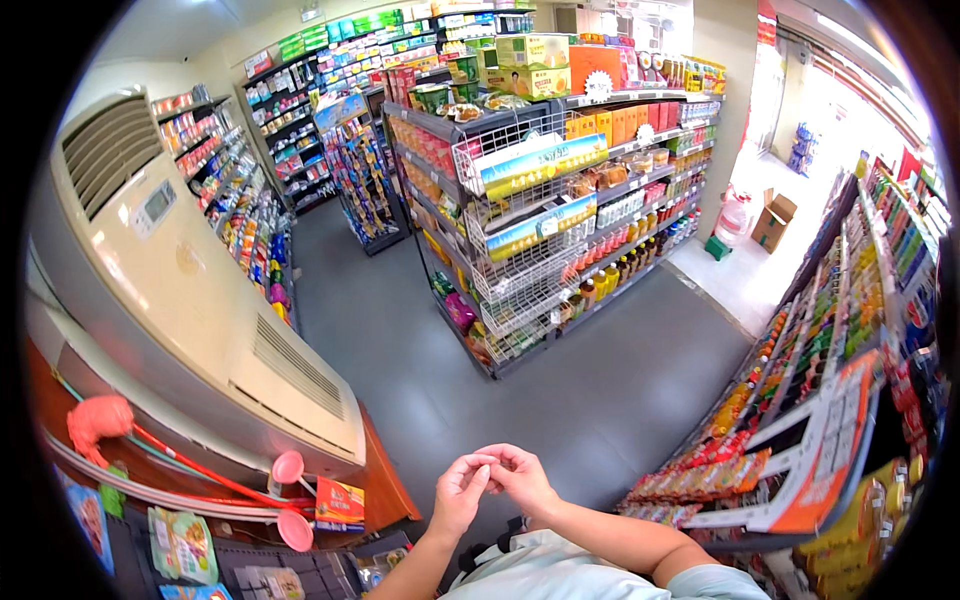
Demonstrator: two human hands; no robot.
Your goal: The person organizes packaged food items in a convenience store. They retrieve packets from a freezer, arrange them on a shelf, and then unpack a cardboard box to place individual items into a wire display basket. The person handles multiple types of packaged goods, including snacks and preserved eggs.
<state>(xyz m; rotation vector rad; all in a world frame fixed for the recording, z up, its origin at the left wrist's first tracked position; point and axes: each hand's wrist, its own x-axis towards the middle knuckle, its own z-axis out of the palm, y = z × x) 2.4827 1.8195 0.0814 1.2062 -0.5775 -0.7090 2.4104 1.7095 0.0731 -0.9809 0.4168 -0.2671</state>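
Note:
My left hand (460,491) and my right hand (523,480) meet in front of my body, low in the middle of the view. Their fingers are curled together, and the fingertips of one touch the other. Nothing shows between them, though the inside of the palms is hidden. Beneath the hands lies the grey floor (600,405). Ahead stands a store gondola shelf (480,262) with white wire baskets (525,281) on its end and packaged drinks and foods along its side.
To the left, a beige floor-standing air conditioner (217,300) rises beside pink plungers (294,530) and packaged goods. A snack rack (787,390) lines the right side. By the bright doorway are a cardboard box (774,220) and a water jug (733,219). A display stand (364,180) stands farther back.

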